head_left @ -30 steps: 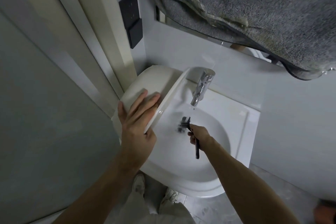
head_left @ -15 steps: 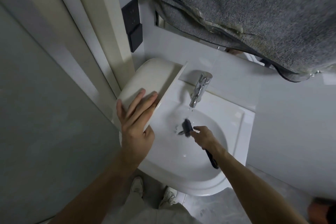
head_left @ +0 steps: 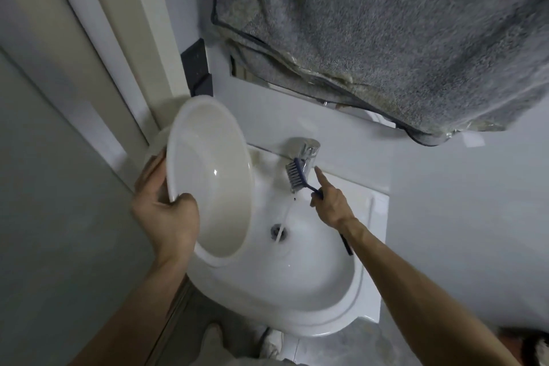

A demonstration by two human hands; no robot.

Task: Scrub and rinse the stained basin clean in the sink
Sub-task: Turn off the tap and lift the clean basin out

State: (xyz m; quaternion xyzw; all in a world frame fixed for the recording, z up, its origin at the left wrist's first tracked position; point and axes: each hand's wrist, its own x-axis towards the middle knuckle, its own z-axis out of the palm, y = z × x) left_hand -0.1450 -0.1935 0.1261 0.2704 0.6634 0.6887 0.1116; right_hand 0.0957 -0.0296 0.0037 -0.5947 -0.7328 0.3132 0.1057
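Now gripping the tilted white basin (head_left: 208, 175) by its rim in the left hand (head_left: 166, 211) over the sink (head_left: 297, 291), right hand (head_left: 329, 205) holding the brush (head_left: 297, 175) beside the running tap (head_left: 309, 154), forefinger extended.

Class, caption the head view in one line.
Left hand tilts the white basin; right hand holds a brush at the running tap.

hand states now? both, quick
Left hand: closed, gripping the rim of the tilted basin.
Right hand: closed on the brush handle, index finger pointing toward the faucet.
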